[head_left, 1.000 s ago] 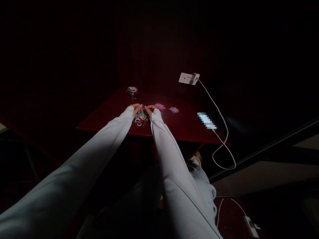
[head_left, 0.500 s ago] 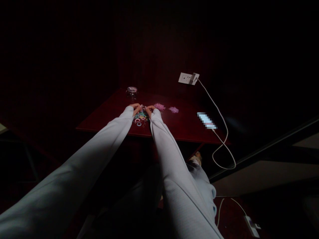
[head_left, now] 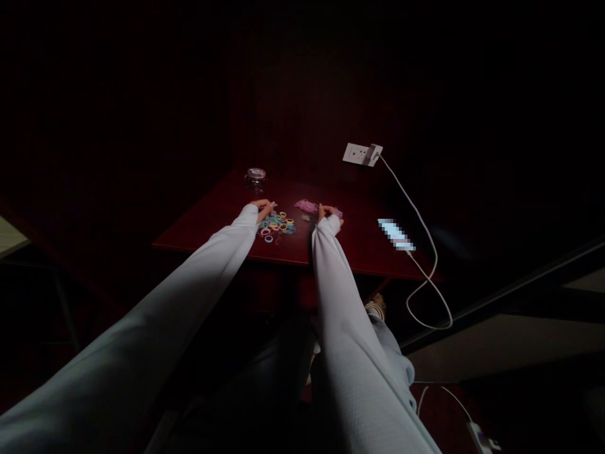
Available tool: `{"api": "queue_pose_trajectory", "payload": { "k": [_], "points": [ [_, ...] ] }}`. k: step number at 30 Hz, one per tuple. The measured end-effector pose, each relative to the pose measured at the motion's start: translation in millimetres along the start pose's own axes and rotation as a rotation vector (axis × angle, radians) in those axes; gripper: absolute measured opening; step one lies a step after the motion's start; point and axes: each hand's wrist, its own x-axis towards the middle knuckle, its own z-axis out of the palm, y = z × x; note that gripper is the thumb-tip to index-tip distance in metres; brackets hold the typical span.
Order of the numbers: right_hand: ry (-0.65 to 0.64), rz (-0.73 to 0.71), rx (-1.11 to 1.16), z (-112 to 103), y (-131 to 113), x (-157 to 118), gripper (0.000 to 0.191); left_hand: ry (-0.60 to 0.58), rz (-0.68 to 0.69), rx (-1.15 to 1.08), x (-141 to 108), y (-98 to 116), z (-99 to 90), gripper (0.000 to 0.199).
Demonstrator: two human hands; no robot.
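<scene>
On the dark red table lies a loose pile of colourful hair ties (head_left: 281, 222), some of them ring-shaped. My left hand (head_left: 263, 208) is at the pile's upper left edge, its thumb and fingers pinched on something small and pale that I cannot make out. My right hand (head_left: 329, 213) reaches to a small purple heap of thin bands (head_left: 338, 214) and partly covers it. Its fingers look bent together; what they hold, if anything, is hidden. Between the hands lie a pink heap of thin bands (head_left: 306, 206) and a small dull greyish cluster (head_left: 306, 217).
A clear jar with a lid (head_left: 256, 176) stands at the table's back left. A blurred-out phone (head_left: 396, 234) lies to the right, its white cable (head_left: 432, 239) looping past the table edge up to a wall socket (head_left: 355, 154). A power strip (head_left: 481, 436) is on the floor.
My hands were together over the hair ties; my right hand has moved right to the purple heap. My left hand stays by the pile. The whole view has shifted slightly.
</scene>
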Motion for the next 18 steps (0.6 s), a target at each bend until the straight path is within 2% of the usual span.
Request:
{"api": "queue_pose_trajectory", "payload": {
  "k": [2,6,9,14,18],
  "points": [
    [-0.024,0.072,-0.130,-6,-2,-1,0.030,-0.012,0.011,0.012,1,-1,-0.6,0.056],
    [-0.119,0.040,-0.218,-3,-3,-2,0.024,-0.045,0.017,0.026,1,-2,-2.0,0.058],
    [-0.112,0.015,-0.204,4,4,1,0.026,-0.054,0.020,0.017,1,-1,-2.1,0.057],
    [-0.076,-0.075,-0.073,12,19,5,0.041,-0.080,0.016,0.016,1,0,-2.9,0.055],
    [-0.091,-0.048,-0.045,11,18,5,0.043,-0.079,-0.002,0.026,1,0,-3.2,0.056]
  ]
}}
